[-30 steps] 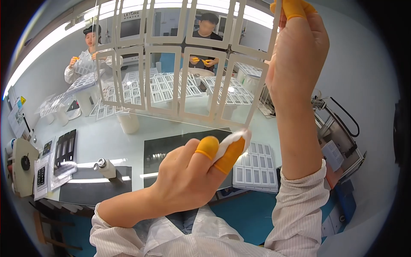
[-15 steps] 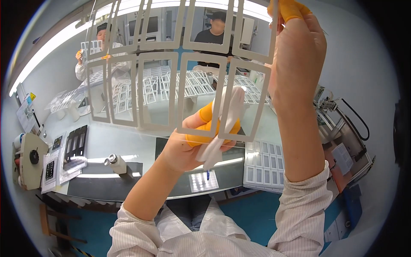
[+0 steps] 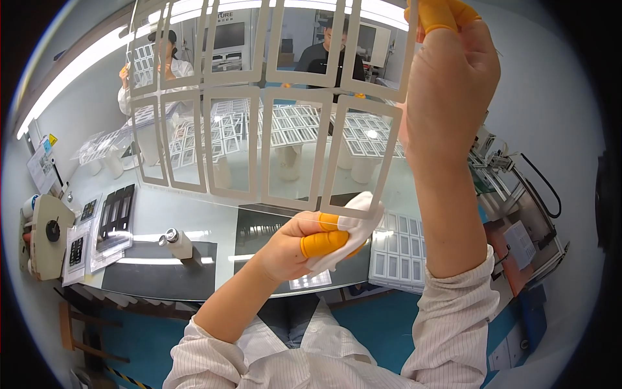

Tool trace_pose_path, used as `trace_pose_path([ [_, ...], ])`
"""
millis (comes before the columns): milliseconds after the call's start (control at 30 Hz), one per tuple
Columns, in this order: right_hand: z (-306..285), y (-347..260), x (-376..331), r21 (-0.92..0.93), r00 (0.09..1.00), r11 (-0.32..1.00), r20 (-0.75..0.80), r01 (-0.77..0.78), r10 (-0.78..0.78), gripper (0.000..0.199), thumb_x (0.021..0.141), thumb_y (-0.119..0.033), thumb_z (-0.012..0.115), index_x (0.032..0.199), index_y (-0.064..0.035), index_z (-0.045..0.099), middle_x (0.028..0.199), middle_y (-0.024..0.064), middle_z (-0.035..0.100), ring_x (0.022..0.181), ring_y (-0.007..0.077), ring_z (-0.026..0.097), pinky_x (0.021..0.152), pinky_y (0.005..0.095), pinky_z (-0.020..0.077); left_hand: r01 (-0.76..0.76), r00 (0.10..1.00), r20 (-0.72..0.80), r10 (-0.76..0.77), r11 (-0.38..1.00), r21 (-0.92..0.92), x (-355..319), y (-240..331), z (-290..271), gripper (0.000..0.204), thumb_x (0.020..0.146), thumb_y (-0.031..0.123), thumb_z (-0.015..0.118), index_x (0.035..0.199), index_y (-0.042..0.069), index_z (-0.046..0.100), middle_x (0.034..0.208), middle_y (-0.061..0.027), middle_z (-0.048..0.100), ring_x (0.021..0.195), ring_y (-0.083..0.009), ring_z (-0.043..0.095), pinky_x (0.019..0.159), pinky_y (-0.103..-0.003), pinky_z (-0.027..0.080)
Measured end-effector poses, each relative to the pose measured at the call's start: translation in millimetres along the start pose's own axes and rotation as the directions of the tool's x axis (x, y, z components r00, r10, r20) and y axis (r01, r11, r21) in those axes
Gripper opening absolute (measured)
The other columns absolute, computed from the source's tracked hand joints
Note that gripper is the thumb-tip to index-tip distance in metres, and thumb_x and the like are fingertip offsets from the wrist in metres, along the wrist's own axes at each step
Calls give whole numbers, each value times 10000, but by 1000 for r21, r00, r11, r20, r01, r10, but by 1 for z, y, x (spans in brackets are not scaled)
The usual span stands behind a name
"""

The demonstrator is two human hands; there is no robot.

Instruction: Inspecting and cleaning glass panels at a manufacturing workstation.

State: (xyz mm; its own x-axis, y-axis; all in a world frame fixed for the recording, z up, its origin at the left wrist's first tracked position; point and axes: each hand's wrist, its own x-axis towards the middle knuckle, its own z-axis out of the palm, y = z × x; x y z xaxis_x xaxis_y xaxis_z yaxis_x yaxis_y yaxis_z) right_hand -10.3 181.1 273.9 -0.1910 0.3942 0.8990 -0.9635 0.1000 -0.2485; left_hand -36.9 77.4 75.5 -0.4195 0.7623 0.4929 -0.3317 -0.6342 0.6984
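Note:
My right hand (image 3: 453, 84), with orange finger cots on its fingertips, grips the upper right edge of a clear sheet printed with rows of pale grey rectangular frames (image 3: 254, 136). The sheet hangs upright above the table, and its top runs out of view. At its lower right edge, my left hand (image 3: 291, 249), also in orange finger cots, is closed on a folded white cloth (image 3: 358, 236). Part of the cloth shows behind the bottom of the sheet; whether they touch I cannot tell.
On the table stand a white bottle (image 3: 181, 247), a stack of framed sheets (image 3: 398, 249) and black-patterned pieces (image 3: 115, 220). More framed sheets lie on white supports (image 3: 289, 162) farther back. Two people (image 3: 327, 58) (image 3: 170, 65) are across the table. Metal equipment (image 3: 508, 159) stands at right.
My left hand and the cloth have moved down, from behind the sheet's lower frames to its bottom edge. The sheet has shifted slightly left and down, still in my right hand.

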Motion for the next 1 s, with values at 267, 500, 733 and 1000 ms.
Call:
trace_pose_path([
  [267, 3, 5, -2, -19, 989, 992, -87, -123, 121, 79, 865, -71, 497, 845, -22, 555, 685, -22, 480, 576, 38, 385, 523, 162, 288, -127, 971, 180, 154, 980, -154, 33, 29, 3, 213, 828, 56, 535, 1029, 6, 583, 1011, -145, 579, 887, -224, 598, 756, -303, 511],
  [500, 9, 4, -3, -33, 980, 987, -124, -158, 153, 90, 868, -100, 512, 838, -27, 555, 665, -25, 471, 564, 39, 381, 516, 162, 288, -90, 985, 134, 113, 981, -171, 43, 35, -5, 209, 818, 128, 566, 993, 18, 601, 964, -130, 588, 808, -194, 610, 657, -278, 518],
  [733, 4, 3, -4, -65, 979, 983, -124, -174, 165, 124, 881, -134, 505, 818, -40, 555, 628, -38, 437, 536, 40, 339, 493, 171, 265, -22, 1000, 17, 25, 987, -156, -3, 4, -13, 256, 797, 105, 553, 1028, 15, 613, 971, -133, 564, 740, -196, 505, 633, -315, 385],
  [1000, -3, 7, -7, -5, 979, 982, -82, -186, 185, 137, 885, -151, 508, 833, -38, 566, 622, -38, 436, 543, 48, 340, 524, 165, 276, -41, 997, 54, 51, 986, -164, -8, 1, -22, 235, 809, 42, 492, 1005, -4, 612, 960, -152, 577, 703, -206, 528, 641, -294, 398],
])
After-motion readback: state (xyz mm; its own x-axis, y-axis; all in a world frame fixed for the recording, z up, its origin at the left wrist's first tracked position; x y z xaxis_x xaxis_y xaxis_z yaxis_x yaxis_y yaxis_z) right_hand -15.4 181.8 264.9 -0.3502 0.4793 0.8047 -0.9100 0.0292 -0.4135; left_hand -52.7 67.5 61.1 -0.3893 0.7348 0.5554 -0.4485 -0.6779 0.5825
